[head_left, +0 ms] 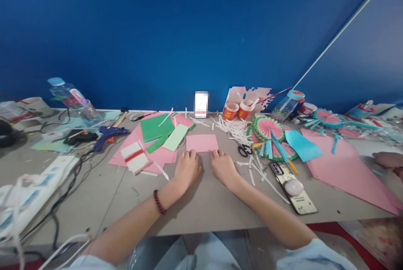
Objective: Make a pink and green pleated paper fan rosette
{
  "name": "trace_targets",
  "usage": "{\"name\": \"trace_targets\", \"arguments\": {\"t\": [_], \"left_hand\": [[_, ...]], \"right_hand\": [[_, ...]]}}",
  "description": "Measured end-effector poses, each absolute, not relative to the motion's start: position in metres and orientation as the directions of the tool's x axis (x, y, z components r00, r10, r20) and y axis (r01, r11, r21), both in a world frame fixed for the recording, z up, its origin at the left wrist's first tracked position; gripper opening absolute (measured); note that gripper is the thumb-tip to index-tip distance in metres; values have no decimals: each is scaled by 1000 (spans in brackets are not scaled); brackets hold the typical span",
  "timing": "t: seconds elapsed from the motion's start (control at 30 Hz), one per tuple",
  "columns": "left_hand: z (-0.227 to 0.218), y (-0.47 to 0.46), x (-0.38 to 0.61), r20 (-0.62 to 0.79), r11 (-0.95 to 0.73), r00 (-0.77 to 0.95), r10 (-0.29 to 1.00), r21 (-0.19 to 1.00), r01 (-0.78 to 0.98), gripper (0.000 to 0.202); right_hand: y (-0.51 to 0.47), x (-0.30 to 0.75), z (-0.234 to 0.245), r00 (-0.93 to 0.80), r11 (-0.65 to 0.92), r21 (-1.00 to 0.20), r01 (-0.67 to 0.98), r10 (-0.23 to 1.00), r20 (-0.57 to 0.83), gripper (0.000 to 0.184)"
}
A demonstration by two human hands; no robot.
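Note:
A small pink sheet of paper (202,142) lies on the table in front of me. My left hand (189,166), with a dark red bead bracelet on its wrist, has curled fingers at the sheet's near left corner. At the near right corner, my right hand (222,165) also has its fingers bent together on the paper. The fingertips are partly hidden under both hands. Left of the sheet lie a light green strip (175,137), green paper (156,127) and larger pink paper (126,146). Black-handled scissors (245,150) rest on the right.
Paper cups (231,111), white paper shreds (234,129) and watermelon-like paper fans (267,131) stand or lie back right. A phone (294,188) is near my right forearm. Left are a blue glue gun (108,136), power strip (40,190) and bottle (67,93). Another person's hand (388,160) shows far right.

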State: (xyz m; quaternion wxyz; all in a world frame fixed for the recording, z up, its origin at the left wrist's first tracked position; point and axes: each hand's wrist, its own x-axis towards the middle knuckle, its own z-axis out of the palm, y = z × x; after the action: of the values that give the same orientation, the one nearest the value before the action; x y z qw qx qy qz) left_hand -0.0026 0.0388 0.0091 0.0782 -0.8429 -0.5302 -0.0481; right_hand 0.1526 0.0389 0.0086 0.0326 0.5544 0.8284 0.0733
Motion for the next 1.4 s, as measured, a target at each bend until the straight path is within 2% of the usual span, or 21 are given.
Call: {"name": "trace_targets", "arguments": {"t": [0.1, 0.2, 0.57, 0.77, 0.97, 1.2, 1.4], "left_hand": [[7, 38, -2, 191, -411, 417, 889, -71, 909, 31], [4, 37, -1, 216, -421, 425, 879, -65, 905, 41], [11, 37, 0, 182, -439, 436, 881, -25, 898, 25], [9, 37, -4, 177, -461, 460, 870, -35, 887, 28], [5, 36, -4, 224, -447, 441, 869, -26, 894, 41], [9, 37, -3, 191, -453, 452, 872, -38, 891, 35], [5, 48, -13, 227, -512, 511, 829, -60, 857, 34]], "right_hand": [[38, 151, 9, -368, 359, 143, 922, 929, 38, 45], [37, 150, 11, -366, 357, 140, 924, 930, 46, 52], [36, 147, 11, -365, 356, 175, 918, 931, 18, 51], [37, 148, 11, -368, 359, 166, 918, 930, 22, 52], [35, 148, 12, -371, 359, 182, 916, 928, 35, 58], [34, 144, 13, -365, 356, 198, 913, 931, 8, 52], [38, 150, 16, -386, 383, 175, 907, 922, -19, 51]]}}
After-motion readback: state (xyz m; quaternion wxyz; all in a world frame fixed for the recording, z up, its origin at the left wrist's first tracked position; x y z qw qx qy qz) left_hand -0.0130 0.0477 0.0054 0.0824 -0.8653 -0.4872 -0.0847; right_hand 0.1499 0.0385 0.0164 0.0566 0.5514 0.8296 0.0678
